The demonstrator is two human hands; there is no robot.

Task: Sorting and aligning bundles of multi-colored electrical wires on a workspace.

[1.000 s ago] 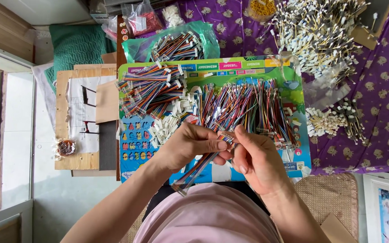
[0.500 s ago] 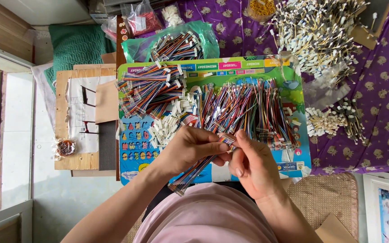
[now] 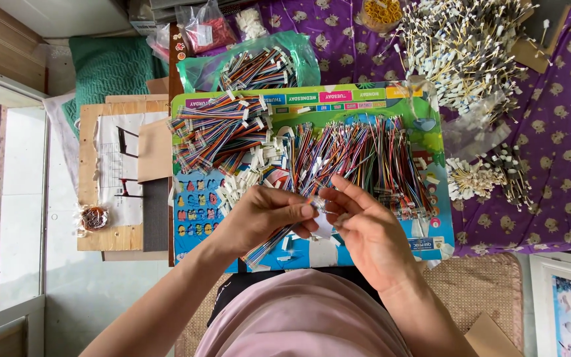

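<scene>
Two hands (image 3: 325,221) on wire bundle (image 3: 273,243)

**Clearances and Obstructions Around the Work Board**

The colourful board (image 3: 196,228) at frame centre is largely covered. A loose spread of multicoloured wires (image 3: 365,158) fills its centre and right; a bundled wire heap (image 3: 216,135) blocks its upper left; white connectors (image 3: 259,165) lie between them. Bare board shows only at the lower left and in a strip along the bottom edge. The left hand (image 3: 262,218) and right hand (image 3: 365,231) meet just below centre, closing the middle approach. Upper right, a pile of white-tipped leads (image 3: 464,46) covers the purple cloth (image 3: 563,132); open cloth remains at far right. The wooden board (image 3: 110,178) at left is partly free.
</scene>
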